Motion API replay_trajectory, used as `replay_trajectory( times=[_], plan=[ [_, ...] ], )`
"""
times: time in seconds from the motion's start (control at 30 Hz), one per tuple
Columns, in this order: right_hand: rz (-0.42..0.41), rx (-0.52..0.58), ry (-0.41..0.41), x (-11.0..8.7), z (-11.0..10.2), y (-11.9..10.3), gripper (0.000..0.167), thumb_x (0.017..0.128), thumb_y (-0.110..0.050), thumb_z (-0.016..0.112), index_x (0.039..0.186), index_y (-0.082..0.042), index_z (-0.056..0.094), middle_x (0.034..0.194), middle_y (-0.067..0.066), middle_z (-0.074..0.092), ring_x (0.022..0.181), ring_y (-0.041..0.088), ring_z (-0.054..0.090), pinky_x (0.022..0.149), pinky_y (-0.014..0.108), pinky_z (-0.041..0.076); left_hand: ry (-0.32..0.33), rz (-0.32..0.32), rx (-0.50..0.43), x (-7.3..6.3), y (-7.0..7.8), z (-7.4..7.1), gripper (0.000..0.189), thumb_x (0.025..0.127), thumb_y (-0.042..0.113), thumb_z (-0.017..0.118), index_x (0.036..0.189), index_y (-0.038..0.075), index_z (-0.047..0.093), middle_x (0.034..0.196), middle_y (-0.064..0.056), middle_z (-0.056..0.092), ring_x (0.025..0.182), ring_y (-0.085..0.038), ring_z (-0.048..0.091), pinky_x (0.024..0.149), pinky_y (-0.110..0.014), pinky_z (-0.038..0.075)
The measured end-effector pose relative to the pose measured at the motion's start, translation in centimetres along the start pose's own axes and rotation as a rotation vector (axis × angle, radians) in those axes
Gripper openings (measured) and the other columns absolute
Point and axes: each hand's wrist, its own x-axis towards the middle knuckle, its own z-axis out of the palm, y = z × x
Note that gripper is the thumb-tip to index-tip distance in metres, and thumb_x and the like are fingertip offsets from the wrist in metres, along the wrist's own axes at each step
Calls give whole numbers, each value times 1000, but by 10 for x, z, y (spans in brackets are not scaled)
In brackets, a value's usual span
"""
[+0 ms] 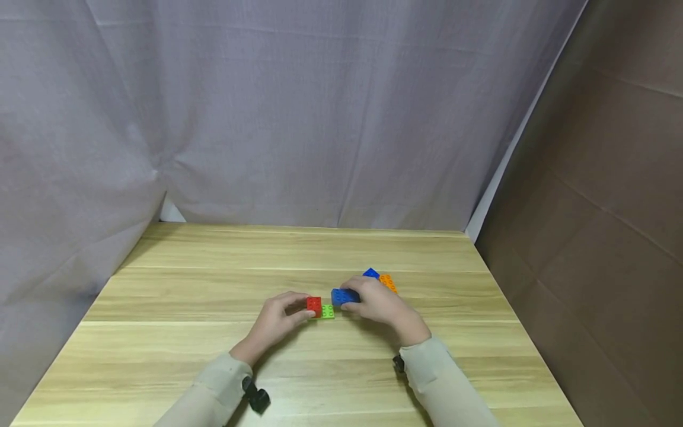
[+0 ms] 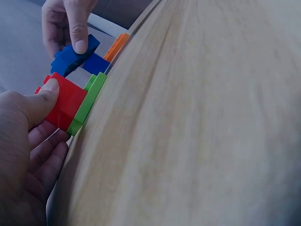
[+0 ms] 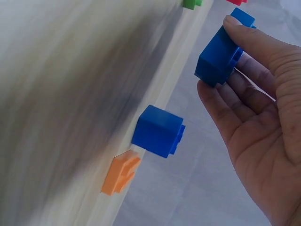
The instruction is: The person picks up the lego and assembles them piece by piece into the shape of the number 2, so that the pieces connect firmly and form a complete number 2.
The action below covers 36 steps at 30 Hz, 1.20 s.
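Note:
My left hand (image 1: 277, 320) pinches a red toy brick (image 1: 313, 306) between thumb and fingers. The red brick sits on the left part of a flat light-green brick (image 1: 328, 311), whose right studs stay bare; the left wrist view shows the green brick (image 2: 89, 101) lying on the tabletop. In my right hand (image 1: 376, 302) a long blue brick (image 1: 344, 296) is held between thumb and fingertips, raised above the table just right of the green brick. The right wrist view shows this blue brick (image 3: 221, 52) apart from the other bricks.
Behind my right hand stand a second blue brick (image 1: 370, 273) and a flat orange brick (image 1: 388, 282), side by side on the wooden table (image 1: 187, 296). Grey cloth (image 1: 320, 118) hangs beyond the back edge, and brown cloth (image 1: 597, 207) hangs at the right.

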Motion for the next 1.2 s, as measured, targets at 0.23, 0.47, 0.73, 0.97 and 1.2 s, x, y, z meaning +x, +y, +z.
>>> replay_trajectory(
  times=[0.23, 0.47, 0.73, 0.97, 1.2],
  plan=[
    [-17, 10, 14, 5, -3, -8, 36, 93, -27, 76, 123, -9, 68, 118, 3, 69, 106, 15, 65, 92, 33, 55, 3, 7, 2, 0, 0, 0, 35, 84, 38, 83, 115, 26, 74, 110, 19, 70, 104, -6, 66, 95, -34, 54],
    [-25, 7, 20, 7, -4, -14, 37, 93, -28, 76, 124, -11, 67, 120, 2, 69, 106, 14, 64, 93, 32, 55, 3, 4, -6, 0, -2, 1, 37, 84, 41, 82, 116, 26, 73, 112, 17, 70, 104, -7, 66, 95, -37, 54],
    [-21, 12, 1, 8, -7, -23, 38, 94, -28, 75, 126, -10, 66, 122, 3, 68, 108, 15, 64, 93, 33, 56, -1, -10, -12, 0, 0, 0, 37, 84, 41, 81, 117, 26, 73, 112, 17, 70, 104, -6, 66, 93, -33, 55],
    [-25, 1, -20, 12, -4, -28, 41, 94, -34, 74, 127, -11, 66, 124, 2, 67, 111, 15, 63, 96, 33, 54, 0, -5, -15, -1, 0, 0, 35, 84, 39, 82, 116, 26, 74, 112, 17, 70, 103, -6, 67, 93, -33, 55],
    [-73, 4, -19, 14, 0, -30, 39, 94, -31, 74, 126, -10, 66, 121, 2, 68, 109, 14, 63, 94, 32, 55, -3, 1, -22, -1, 0, 0, 34, 85, 41, 80, 116, 28, 73, 112, 18, 70, 104, -6, 66, 93, -34, 55]
  ],
)
